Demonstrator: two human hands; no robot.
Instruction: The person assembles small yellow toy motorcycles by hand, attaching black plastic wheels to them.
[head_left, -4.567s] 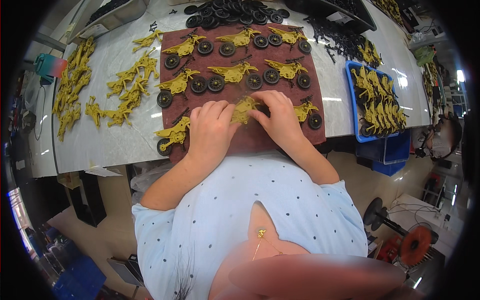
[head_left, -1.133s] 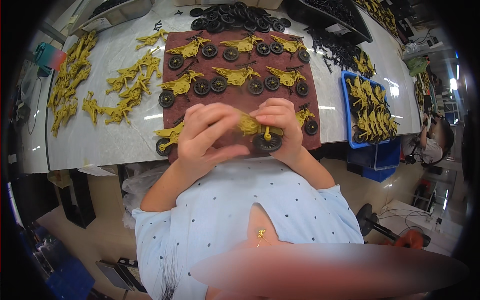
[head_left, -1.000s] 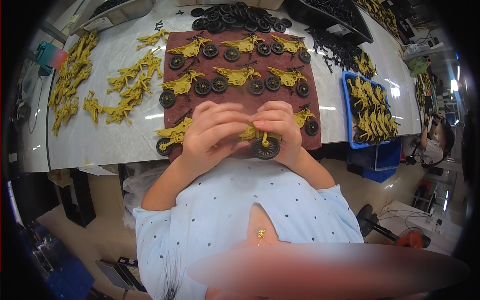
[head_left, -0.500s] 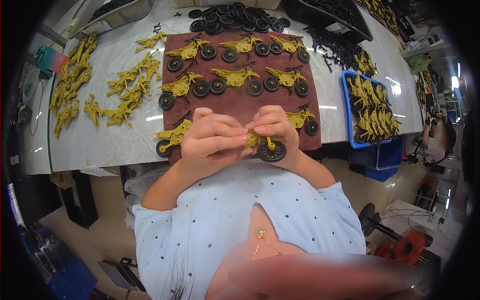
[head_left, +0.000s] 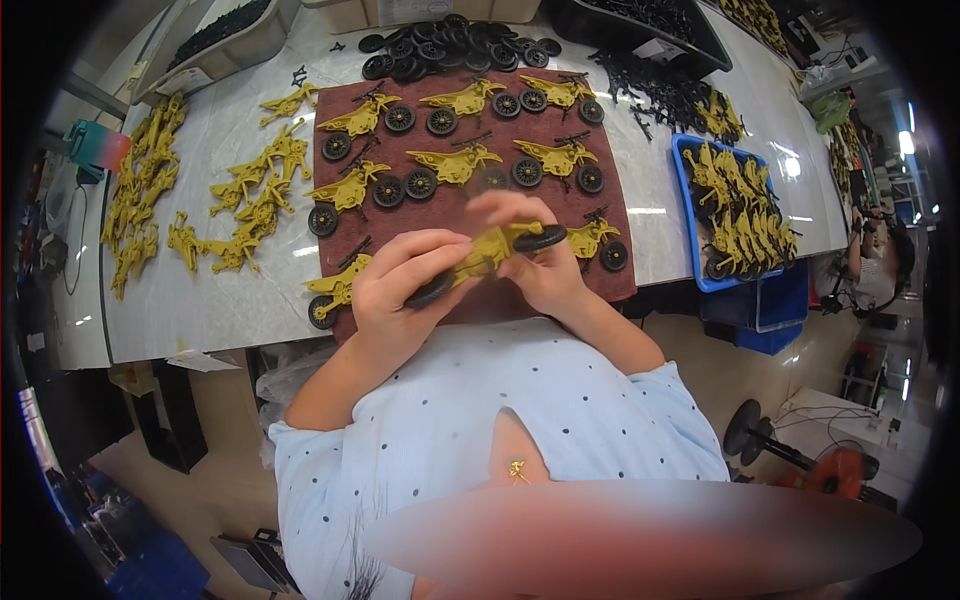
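Note:
A yellow toy motorcycle with black wheels is held tilted in front of my chest, over the near edge of a dark red towel. My left hand is closed around one end, beside the lower-left wheel. My right hand is at the other end, its thumb against the body near the upper-right wheel. The raised fingers of that hand are blurred. Rows of similar toy motorcycles lie on the towel, each with two black wheels and a loose-looking black part beside it.
Black wheels are heaped behind the towel. Yellow body parts lie to the left, small black parts to the far right. A blue tray holds several more toys. Bins line the back; another person sits at right.
The toy motorcycle has turned in my hands, so both its wheels now show. My right fingers have lifted away from the left hand. The whole view has shifted slightly.

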